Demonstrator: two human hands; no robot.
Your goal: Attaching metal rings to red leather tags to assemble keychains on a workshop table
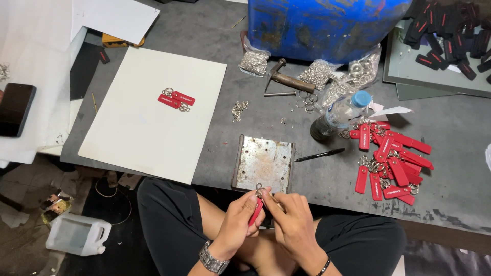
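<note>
Head view. A red key tag (256, 210) is being held at bottom centre of the frame, above the lap and just below the near edge of the grey table (215, 46). The left hand (239, 221) is being kept curled around the tag's strap, thumb and fingers closed on it, probably so the top end is steadied. The right hand (286, 214) is being pinched shut at the small metal ring (259, 188) on the tag's top; whether the ring is fully threaded cannot be told.

A rusty metal plate (264, 162) is lying directly above the hands at the table edge, close enough to serve as a work surface. A pile of finished red tags (391, 158) is being kept at right centre, beside a plastic bottle (341, 113) and a black pen (320, 155). Two more tags (176, 98) are resting on a white board (153, 117) at upper left. Bags of metal rings (317, 74) and a hammer (283, 77) are lying at upper centre, before a blue drum (327, 25).

Open table room is being left between board and plate; the right side is crowded.
</note>
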